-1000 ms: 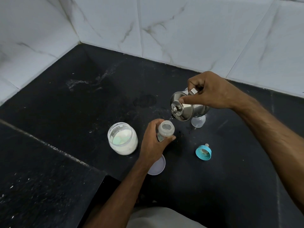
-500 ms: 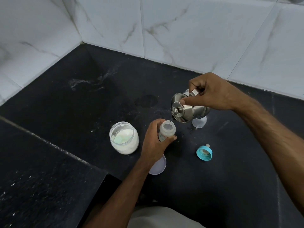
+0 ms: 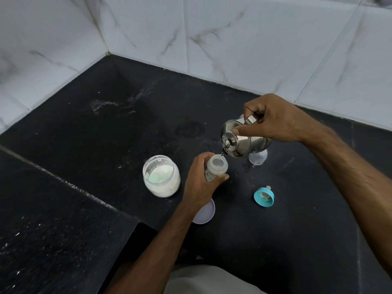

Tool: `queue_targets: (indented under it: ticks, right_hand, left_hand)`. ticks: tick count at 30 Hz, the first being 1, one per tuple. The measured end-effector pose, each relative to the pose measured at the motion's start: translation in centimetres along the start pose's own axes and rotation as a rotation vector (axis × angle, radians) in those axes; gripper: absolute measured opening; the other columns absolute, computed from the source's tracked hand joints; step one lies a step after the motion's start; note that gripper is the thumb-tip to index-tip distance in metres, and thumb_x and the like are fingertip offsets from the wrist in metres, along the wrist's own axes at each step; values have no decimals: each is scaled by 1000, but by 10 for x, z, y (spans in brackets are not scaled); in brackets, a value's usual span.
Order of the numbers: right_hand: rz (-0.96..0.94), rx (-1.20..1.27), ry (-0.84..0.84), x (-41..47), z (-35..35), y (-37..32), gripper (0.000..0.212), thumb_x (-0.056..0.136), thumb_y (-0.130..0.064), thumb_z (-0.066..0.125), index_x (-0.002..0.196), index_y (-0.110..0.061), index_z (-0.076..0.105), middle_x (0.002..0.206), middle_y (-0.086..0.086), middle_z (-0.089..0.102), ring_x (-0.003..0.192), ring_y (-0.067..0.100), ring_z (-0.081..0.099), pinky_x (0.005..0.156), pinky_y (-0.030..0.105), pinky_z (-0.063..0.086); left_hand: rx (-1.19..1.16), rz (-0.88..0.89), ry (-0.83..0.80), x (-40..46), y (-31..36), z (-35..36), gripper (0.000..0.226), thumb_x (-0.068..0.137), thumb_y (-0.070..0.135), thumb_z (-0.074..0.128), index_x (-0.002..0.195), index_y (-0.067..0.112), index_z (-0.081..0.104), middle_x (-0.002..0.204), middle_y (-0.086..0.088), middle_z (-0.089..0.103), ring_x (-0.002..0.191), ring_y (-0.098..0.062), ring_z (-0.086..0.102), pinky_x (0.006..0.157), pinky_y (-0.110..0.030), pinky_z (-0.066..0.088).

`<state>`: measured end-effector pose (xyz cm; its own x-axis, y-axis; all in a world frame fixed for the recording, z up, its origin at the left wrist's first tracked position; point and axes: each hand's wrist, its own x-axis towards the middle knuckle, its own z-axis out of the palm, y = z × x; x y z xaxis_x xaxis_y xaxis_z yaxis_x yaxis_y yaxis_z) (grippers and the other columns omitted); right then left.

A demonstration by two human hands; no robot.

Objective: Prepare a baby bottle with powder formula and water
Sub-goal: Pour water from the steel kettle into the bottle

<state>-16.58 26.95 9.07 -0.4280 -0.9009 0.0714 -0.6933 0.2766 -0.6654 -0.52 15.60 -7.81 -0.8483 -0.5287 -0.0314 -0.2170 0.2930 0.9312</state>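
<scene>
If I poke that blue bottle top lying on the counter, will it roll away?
Probably a little. The blue bottle top is round and lies tilted on the black counter, so a poke might make it wobble or roll in a curve. It looks like light plastic, so it should slide easily and likely won't break.

Both hands curled in grips, right forefinger seemingly extended.

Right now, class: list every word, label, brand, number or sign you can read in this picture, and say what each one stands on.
None can be read.
Baby bottle, held by the left hand: a small greenish print low on its side, too small and blurred to read.
Steel kettle, powder jar, teal nipple ring: no text shows.
</scene>
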Motion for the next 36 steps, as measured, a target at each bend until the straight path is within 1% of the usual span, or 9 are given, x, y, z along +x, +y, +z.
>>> queue_targets:
  ticks: [5,9,11,16,19,23,25,36]
  right_hand:
    - [-7,-13,0,0,0,-1,42,80,-28,78,60,-6,48,48,-7,41,45,7,36,46,14,29]
    - [-7,-5,-4,0,-1,-1,41,80,-27,78,61,-5,49,47,-10,41,44,8,37,46,13,30]
    - [-8,-7,-3,0,0,-1,41,81,-27,78,59,-8,48,46,-10,41,44,7,36,46,13,31]
    - [2,-10,5,0,0,-2,41,80,-27,78,57,-15,46,46,-11,43,44,7,37,46,11,31]
    - [-3,-10,5,0,0,-2,42,80,-27,78,57,-16,46,46,-11,43,44,8,37,46,11,30]
    - [-5,-13,10,0,0,-2,42,80,-27,78,57,-15,46,47,-11,43,44,8,37,46,12,30]
    - [-8,-15,10,-1,1,-2,42,80,-28,78,57,-16,46,47,-11,43,44,8,37,46,12,30]
    - [-17,-22,5,-1,1,-1,40,81,-29,77,57,-17,46,46,-12,45,44,7,39,47,12,33]
  left_hand:
    - [0,12,12,0,-2,0,64,74,20,82,127,12,47,125,-4,57,116,-18,54,102,-42,46]
    - [4,29,19,0,-2,0,63,74,22,82,126,14,48,124,-2,57,114,-15,55,101,-39,47]
    - [7,18,9,0,-1,0,63,74,21,82,127,14,47,125,-2,56,115,-15,54,102,-37,46]
    - [15,62,32,-1,-4,-1,61,72,28,82,121,27,46,120,6,57,110,-6,55,98,-31,48]
    - [16,55,30,-1,-5,0,61,71,29,82,122,23,47,121,5,57,111,-7,55,98,-32,48]
    - [12,33,19,0,-4,0,64,73,22,82,126,15,47,124,-1,56,115,-14,54,101,-39,47]
    - [10,27,16,0,-3,0,64,73,21,82,127,14,47,124,-2,56,115,-16,55,101,-41,46]
    - [-9,42,22,-1,0,-1,62,73,20,82,125,13,49,121,-1,58,112,-14,56,99,-39,48]
